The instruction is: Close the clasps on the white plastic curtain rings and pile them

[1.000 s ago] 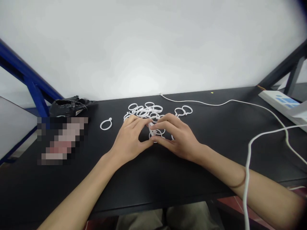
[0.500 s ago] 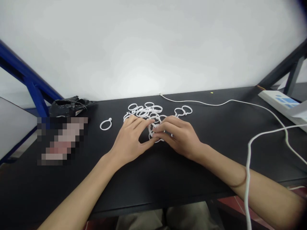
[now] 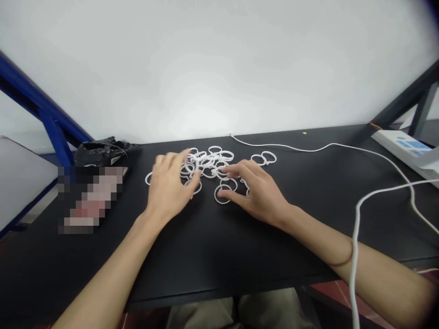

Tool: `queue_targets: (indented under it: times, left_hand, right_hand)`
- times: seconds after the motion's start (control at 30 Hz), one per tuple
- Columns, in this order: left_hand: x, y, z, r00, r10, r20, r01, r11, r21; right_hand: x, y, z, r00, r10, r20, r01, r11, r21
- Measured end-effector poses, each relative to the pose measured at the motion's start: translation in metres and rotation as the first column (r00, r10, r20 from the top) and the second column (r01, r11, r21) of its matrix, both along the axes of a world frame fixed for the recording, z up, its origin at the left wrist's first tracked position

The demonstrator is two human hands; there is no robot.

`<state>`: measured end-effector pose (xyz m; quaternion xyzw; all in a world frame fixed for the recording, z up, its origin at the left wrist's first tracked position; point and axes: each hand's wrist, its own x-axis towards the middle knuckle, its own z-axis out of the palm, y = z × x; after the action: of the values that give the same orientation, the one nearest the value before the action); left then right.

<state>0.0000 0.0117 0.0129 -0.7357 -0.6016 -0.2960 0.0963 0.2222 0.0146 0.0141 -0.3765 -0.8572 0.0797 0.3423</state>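
Note:
White plastic rings (image 3: 207, 161), each with a small knob, lie in a loose heap on the black table (image 3: 206, 256). My left hand (image 3: 169, 185) hovers over the heap's left side, thumb and fingers spread; slight blur at its fingertips hides whether they touch a ring. My right hand (image 3: 262, 194) is at the right of the heap with thumb and fingers apart. Its thumb tip is over a near ring (image 3: 222, 201), overlapped by another ring. One single ring (image 3: 147, 178) is mostly covered by my left hand. More rings are partly hidden beneath my right hand.
Two linked rings (image 3: 263, 158) lie farther right. A white cable (image 3: 308, 150) runs across the table back and loops down over my right forearm. Crumpled black plastic (image 3: 96, 153) and a pixelated item (image 3: 92, 196) are at the left. A white box (image 3: 404, 148) stands at the right.
My hands were together over the near rings. My left hand has moved left and its fingers have spread; my right hand has opened a little, uncovering rings between them.

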Motion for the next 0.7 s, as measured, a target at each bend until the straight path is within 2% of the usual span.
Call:
queue_targets:
  times: [0.07,0.13,0.23,0.33,0.7]
  left_hand:
    - [-0.016,0.006,0.003,0.978,0.205,-0.034,-0.206,0.978,-0.041]
    - [-0.032,0.008,0.008,0.933,0.350,-0.087,-0.359,0.925,-0.123]
    - [-0.048,0.008,0.012,0.879,0.442,-0.180,-0.477,0.832,-0.283]
    - [-0.053,0.006,0.011,0.875,0.433,-0.216,-0.483,0.801,-0.354]
    - [-0.049,0.008,0.005,0.887,0.394,-0.241,-0.457,0.820,-0.343]
  right_hand:
    - [0.000,0.001,0.000,0.996,0.030,0.078,-0.032,0.999,0.024]
    - [0.001,0.000,0.000,0.987,0.060,0.152,-0.065,0.997,0.030]
    - [0.002,-0.001,0.001,0.967,0.082,0.241,-0.087,0.996,0.012]
    - [0.002,-0.002,0.000,0.950,0.083,0.300,-0.088,0.996,0.002]
    - [0.003,-0.002,0.000,0.940,0.084,0.331,-0.088,0.996,-0.001]
